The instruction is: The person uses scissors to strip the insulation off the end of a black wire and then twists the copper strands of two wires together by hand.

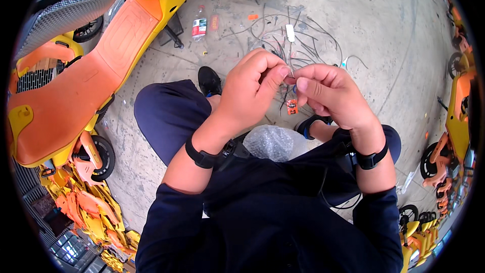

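Note:
In front of my body, my left hand [247,91] and my right hand [334,93] meet, fingertips nearly touching. Both pinch a short thin wire [291,74] between thumb and forefinger; most of it is hidden by the fingers. Just below the fingertips shows a small orange tag [292,106]; whether it hangs or lies on the floor I cannot tell. Behind my hands, loose grey cables [316,50] lie tangled on the concrete, with a white rectangular piece [290,33] among them.
A clear plastic bottle [199,24] lies on the floor ahead. Bubble wrap [270,143] sits between my legs. An orange and yellow scooter body [121,45] stands close on my left, with stacked yellow panels [96,205] behind it. More scooters [457,96] line the right side.

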The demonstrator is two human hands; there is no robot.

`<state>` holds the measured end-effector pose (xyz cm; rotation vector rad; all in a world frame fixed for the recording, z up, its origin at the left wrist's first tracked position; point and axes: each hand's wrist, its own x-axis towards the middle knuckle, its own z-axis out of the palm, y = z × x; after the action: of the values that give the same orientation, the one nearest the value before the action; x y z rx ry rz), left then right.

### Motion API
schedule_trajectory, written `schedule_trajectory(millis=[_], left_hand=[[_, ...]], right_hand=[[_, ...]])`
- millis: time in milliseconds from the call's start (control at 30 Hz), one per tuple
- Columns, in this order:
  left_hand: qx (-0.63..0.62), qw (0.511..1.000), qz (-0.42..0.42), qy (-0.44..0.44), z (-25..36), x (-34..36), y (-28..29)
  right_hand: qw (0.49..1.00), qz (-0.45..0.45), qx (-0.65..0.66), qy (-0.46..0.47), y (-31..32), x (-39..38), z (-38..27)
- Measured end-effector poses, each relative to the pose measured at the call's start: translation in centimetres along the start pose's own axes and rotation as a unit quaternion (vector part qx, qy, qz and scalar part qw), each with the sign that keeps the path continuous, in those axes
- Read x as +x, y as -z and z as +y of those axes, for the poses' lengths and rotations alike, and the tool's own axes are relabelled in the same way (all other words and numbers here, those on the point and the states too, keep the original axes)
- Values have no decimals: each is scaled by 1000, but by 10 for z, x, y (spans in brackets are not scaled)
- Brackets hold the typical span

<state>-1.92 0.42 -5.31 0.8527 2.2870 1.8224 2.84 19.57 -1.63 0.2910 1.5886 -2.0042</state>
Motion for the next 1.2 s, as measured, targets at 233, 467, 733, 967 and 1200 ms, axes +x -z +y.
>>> schedule_trajectory(millis=[233, 467, 733, 967, 1200], left_hand=[[-284, 927, -75, 234, 5, -1, -2], [-410, 871, -30, 268, 6, -3, -4], [-370, 896, -10, 246, 12, -5, -4], [-288, 929, -3, 232, 11, -3, -5], [-240, 937, 15, 252, 16, -5, -13]], right_hand=[[983, 73, -70, 154, -8, 3, 15], [969, 99, -84, 208, -7, 4, 14], [970, 98, -80, 209, -7, 4, 15], [868, 170, -293, 364, -4, 14, 17], [712, 188, -472, 484, -6, 12, 16]])
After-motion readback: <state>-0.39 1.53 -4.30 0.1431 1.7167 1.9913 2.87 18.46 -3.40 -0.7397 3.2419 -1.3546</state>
